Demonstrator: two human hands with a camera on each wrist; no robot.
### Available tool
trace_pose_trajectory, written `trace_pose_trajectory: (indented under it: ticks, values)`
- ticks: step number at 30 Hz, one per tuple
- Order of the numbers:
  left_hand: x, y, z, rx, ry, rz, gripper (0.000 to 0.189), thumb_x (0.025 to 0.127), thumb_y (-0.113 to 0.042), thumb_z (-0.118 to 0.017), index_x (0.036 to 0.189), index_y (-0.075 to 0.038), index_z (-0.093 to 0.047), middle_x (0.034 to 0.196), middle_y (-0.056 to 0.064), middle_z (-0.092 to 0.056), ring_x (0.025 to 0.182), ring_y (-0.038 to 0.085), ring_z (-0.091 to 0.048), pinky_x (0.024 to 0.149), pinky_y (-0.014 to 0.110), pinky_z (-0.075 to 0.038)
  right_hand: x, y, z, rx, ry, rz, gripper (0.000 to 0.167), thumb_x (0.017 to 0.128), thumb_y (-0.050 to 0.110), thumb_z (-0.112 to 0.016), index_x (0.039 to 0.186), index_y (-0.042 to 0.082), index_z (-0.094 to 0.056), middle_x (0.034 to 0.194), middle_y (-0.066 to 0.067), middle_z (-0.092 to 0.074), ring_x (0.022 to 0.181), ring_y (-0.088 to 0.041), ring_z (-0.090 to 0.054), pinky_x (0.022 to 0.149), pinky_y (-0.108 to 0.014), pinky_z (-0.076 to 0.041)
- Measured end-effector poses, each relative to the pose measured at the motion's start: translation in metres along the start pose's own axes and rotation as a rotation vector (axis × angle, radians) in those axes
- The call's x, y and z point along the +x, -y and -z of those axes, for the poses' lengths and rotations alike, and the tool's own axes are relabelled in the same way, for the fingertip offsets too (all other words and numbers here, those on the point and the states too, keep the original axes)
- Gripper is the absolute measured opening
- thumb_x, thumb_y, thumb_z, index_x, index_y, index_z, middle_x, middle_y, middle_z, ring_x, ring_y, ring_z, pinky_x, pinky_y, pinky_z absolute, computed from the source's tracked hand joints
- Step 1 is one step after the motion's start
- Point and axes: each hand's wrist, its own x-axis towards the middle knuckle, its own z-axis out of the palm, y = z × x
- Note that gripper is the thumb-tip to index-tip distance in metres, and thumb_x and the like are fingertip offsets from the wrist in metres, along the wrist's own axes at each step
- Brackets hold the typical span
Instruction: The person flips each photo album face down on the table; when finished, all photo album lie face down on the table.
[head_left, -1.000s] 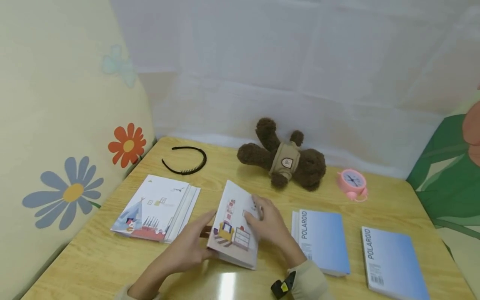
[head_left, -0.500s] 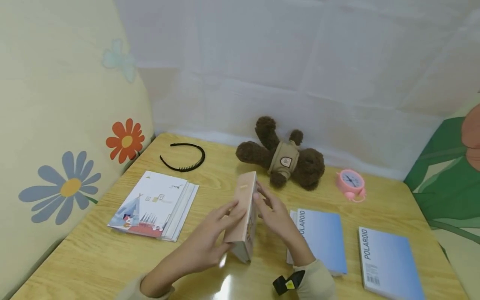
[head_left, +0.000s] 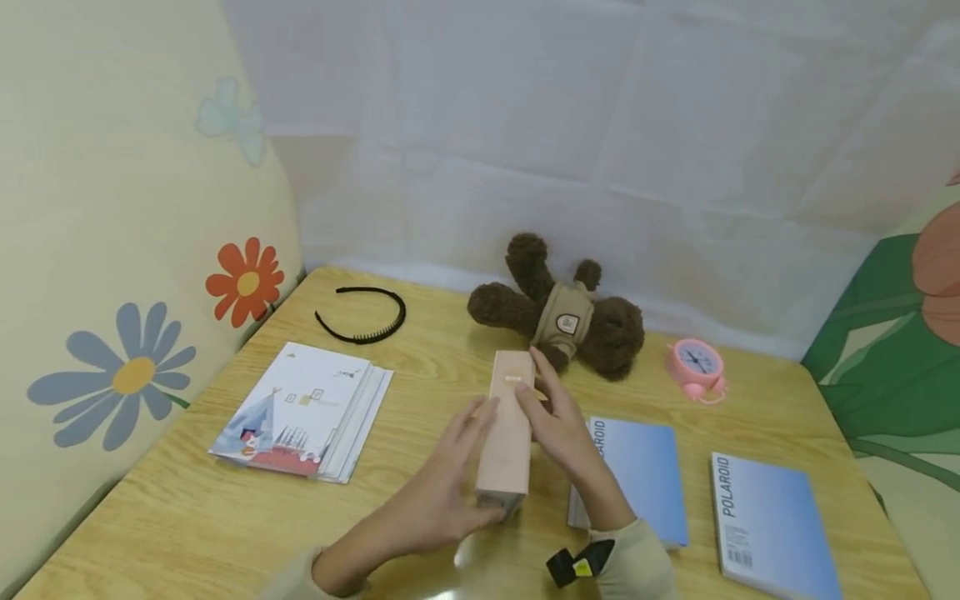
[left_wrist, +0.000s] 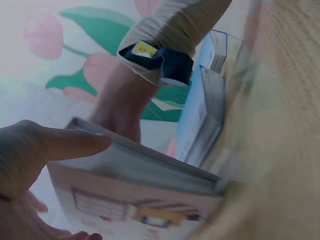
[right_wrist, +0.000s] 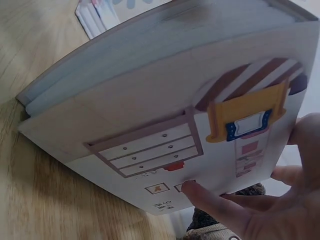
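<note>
A thick illustrated photo album [head_left: 508, 442] stands on edge on the table, its pale pink spine turned up. My left hand [head_left: 438, 496] grips it from the left, the thumb at its near end. On the other side my right hand [head_left: 558, 429] holds it near the far end. In the right wrist view, the cover [right_wrist: 150, 135] shows a drawn chest of drawers and a yellow chair, with a fingertip on it. The left wrist view shows my thumb [left_wrist: 75, 144] along the page-block end. Parts of both hands' fingers are hidden behind the album.
Left lie white illustrated albums [head_left: 307, 408], apparently stacked; behind them is a black headband [head_left: 375, 333]. A brown teddy bear [head_left: 570, 321] lies at the back beside a pink alarm clock [head_left: 696, 367]. Two blue POLAROID albums [head_left: 645, 475] [head_left: 776, 517] lie right.
The album has turned from showing its illustrated cover to standing with its spine up. Both hands have shifted their hold with it and moved slightly right. The other objects stay put.
</note>
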Motion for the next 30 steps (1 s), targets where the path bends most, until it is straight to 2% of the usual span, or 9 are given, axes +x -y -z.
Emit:
trace_pose_trajectory:
  ticks: [2,5,9,11,14,20,24,27,30]
  values:
    - [-0.001,0.011,-0.003,-0.081,-0.008,0.071,0.126,0.062,-0.012,-0.093,0.159,-0.008,-0.014,0.162,0.019,-0.017,0.142,0.040,-0.027,0.108,0.059,-0.034,0.001,0.000,-0.001,0.011,-0.015,-0.008,0.060,0.104,0.031,-0.052,0.157,0.035,-0.024,0.149,-0.023,-0.041,0.111,-0.037,-0.062,0.074,-0.041,-0.060]
    - [-0.002,0.030,-0.012,-0.133,0.035,0.085,0.130,0.056,-0.010,-0.095,0.157,-0.001,-0.014,0.158,0.022,-0.026,0.142,0.038,-0.028,0.112,0.058,-0.026,0.001,0.000,-0.002,0.012,-0.036,-0.014,0.060,0.104,0.029,-0.052,0.158,0.034,-0.025,0.146,-0.025,-0.044,0.108,-0.037,-0.064,0.071,-0.041,-0.060]
    - [0.000,0.047,-0.025,-0.215,0.096,0.022,0.122,0.056,-0.007,-0.095,0.157,-0.014,-0.025,0.147,0.005,-0.046,0.133,0.024,-0.044,0.113,0.048,-0.031,0.000,0.002,-0.005,0.015,-0.052,-0.033,0.060,0.104,0.029,-0.053,0.157,0.033,-0.027,0.141,-0.026,-0.048,0.103,-0.036,-0.065,0.068,-0.041,-0.060]
    - [0.002,0.051,-0.030,-0.248,0.086,-0.023,0.114,0.058,-0.005,-0.093,0.153,-0.022,-0.031,0.137,-0.004,-0.054,0.124,0.018,-0.051,0.110,0.044,-0.037,-0.001,0.002,-0.006,0.020,-0.059,-0.043,0.060,0.103,0.031,-0.054,0.157,0.033,-0.028,0.141,-0.027,-0.048,0.103,-0.035,-0.065,0.068,-0.041,-0.060]
    - [0.006,0.052,-0.035,-0.250,0.060,-0.064,0.106,0.062,-0.005,-0.092,0.150,-0.024,-0.035,0.132,-0.006,-0.057,0.120,0.017,-0.054,0.107,0.044,-0.040,-0.001,0.002,-0.006,0.027,-0.082,-0.071,0.059,0.103,0.033,-0.055,0.156,0.036,-0.030,0.140,-0.026,-0.050,0.100,-0.033,-0.066,0.068,-0.041,-0.060]
    - [0.002,0.049,-0.027,-0.095,0.059,0.093,0.119,0.062,-0.011,-0.092,0.156,-0.001,-0.021,0.147,0.016,-0.045,0.131,0.032,-0.046,0.109,0.054,-0.036,-0.006,-0.002,0.001,0.043,-0.153,-0.089,0.058,0.104,0.026,-0.052,0.158,0.023,-0.029,0.129,-0.028,-0.057,0.087,-0.026,-0.068,0.067,-0.036,-0.059]
    - [0.000,0.051,-0.015,0.044,0.065,0.155,0.114,0.059,-0.013,-0.093,0.153,0.004,-0.030,0.147,0.027,-0.041,0.131,0.044,-0.043,0.108,0.059,-0.035,-0.011,-0.006,0.006,-0.032,-0.193,-0.113,0.057,0.104,0.020,-0.052,0.156,0.007,-0.031,0.131,-0.030,-0.057,0.099,-0.030,-0.068,0.072,-0.034,-0.059]
    - [-0.004,0.052,-0.006,0.114,0.111,0.203,0.108,0.060,-0.012,-0.091,0.152,0.001,-0.035,0.149,0.030,-0.036,0.134,0.048,-0.037,0.109,0.061,-0.032,-0.015,-0.013,0.009,-0.202,-0.214,-0.126,0.059,0.102,0.022,-0.056,0.151,-0.003,-0.034,0.130,-0.030,-0.057,0.102,-0.032,-0.068,0.074,-0.034,-0.059]
    - [-0.007,0.051,0.000,0.154,0.163,0.237,0.101,0.061,-0.010,-0.085,0.151,-0.001,-0.038,0.153,0.032,-0.029,0.139,0.049,-0.029,0.111,0.064,-0.026,-0.019,-0.022,0.009,-0.438,-0.208,-0.161,0.068,0.099,0.034,-0.059,0.149,-0.006,-0.037,0.130,-0.028,-0.059,0.105,-0.032,-0.067,0.079,-0.039,-0.058]
